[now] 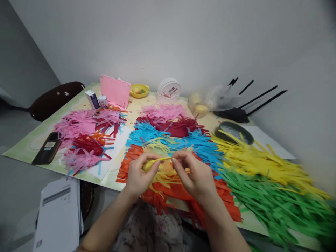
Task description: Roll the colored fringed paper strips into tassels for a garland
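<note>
Above the table's front part, my left hand (140,174) is closed round one end of a thin rolled strip of yellow fringed paper (163,159). The other end is pinched between the thumb and fingers of my right hand (194,175). Loose yellow strands hang under the hands. Beneath them lie orange fringed paper (132,159), blue fringed paper (203,143) and dark red fringed paper (177,128), spread in layers. Pink fringed paper (164,111) lies behind these. What the curled fingers cover is hidden.
Yellow fringes (252,157) and green fringes (273,203) cover the right side. Bundled pink and red tassels (88,145) lie left, near a phone (47,148). Behind stand a pink board (115,91), a yellow bowl (140,91), a plastic bag (223,98) and a dark dish (233,132).
</note>
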Demonstrator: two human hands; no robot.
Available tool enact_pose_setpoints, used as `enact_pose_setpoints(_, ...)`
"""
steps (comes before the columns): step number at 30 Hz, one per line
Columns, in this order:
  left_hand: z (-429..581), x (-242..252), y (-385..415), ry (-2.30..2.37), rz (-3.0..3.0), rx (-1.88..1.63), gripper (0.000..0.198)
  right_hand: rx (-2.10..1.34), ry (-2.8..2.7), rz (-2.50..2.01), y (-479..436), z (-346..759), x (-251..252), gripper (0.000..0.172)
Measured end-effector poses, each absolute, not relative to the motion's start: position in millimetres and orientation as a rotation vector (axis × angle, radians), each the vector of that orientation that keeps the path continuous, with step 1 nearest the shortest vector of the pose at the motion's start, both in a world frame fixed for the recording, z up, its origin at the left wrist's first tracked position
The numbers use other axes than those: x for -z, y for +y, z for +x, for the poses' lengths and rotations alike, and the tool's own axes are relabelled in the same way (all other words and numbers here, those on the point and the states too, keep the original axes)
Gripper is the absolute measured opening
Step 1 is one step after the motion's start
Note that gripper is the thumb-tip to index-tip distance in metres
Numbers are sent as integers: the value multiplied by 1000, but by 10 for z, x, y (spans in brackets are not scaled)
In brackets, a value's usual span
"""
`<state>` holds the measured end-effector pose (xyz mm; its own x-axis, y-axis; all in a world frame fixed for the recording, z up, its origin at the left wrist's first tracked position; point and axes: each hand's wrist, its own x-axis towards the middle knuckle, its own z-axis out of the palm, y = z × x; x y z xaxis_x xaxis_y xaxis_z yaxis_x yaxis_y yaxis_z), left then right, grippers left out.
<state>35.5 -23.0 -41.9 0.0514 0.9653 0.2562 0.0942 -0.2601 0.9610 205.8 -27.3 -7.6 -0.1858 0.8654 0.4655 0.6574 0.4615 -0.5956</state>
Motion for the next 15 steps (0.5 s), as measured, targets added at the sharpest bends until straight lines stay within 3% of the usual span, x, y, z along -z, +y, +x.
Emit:
enact_pose_setpoints(6,363,408,-227,1153,1430,-1260,12,-301,-1833,-1295,-290,2032,119,9)
enact_pose_setpoints(10,-72,377,-61,1216,1610,-1140,16,-467,-1806,-1239,-289,1966,253,10)
enact_pose_setpoints(15,-1573,-139,650,2206,1922,-1146,24,-579,-1736,-1181,-329,1965,459,18)
